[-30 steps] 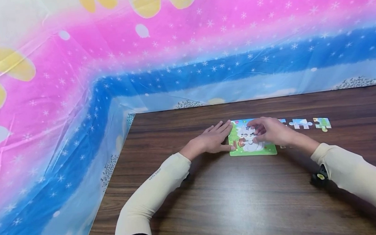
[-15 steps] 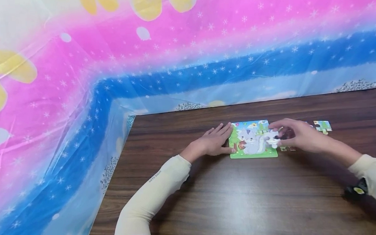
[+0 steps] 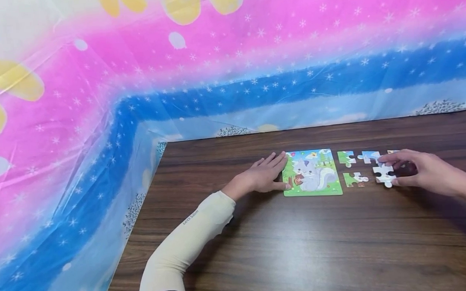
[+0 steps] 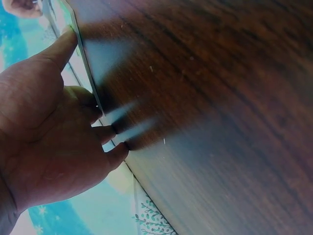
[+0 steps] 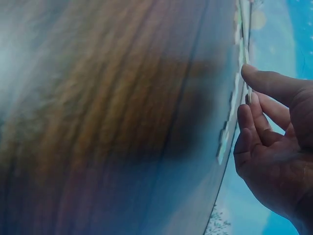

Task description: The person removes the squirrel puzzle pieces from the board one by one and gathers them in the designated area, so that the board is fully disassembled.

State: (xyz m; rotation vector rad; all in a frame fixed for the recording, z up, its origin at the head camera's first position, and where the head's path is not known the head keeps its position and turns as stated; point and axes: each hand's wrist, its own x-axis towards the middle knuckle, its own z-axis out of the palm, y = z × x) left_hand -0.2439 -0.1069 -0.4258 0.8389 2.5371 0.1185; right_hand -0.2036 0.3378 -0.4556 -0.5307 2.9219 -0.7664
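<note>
My left hand (image 3: 262, 175) lies with fingers stretched out at the left edge of a square puzzle board (image 3: 313, 190) with a squirrel picture. In the left wrist view that hand (image 4: 54, 127) has its thumb on the board's edge (image 4: 84, 54). To the right of the board, my right hand (image 3: 426, 168) pinches a whitish jigsaw piece (image 3: 384, 174) between thumb and fingers, close over the table. The right wrist view shows the hand (image 5: 281, 122) from the side, the piece edge-on.
Loose jigsaw pieces lie right of the board: a green one (image 3: 345, 158), a blue and white one (image 3: 368, 156) and a brown and green one (image 3: 354, 179). Another piece (image 3: 392, 151) is partly covered by the right hand. A printed cloth (image 3: 231, 94) hangs behind the brown table (image 3: 259, 247).
My right hand has moved right with the whitish jigsaw piece, from over the board to beside the loose pieces, uncovering the squirrel picture. The left hand has stayed in place.
</note>
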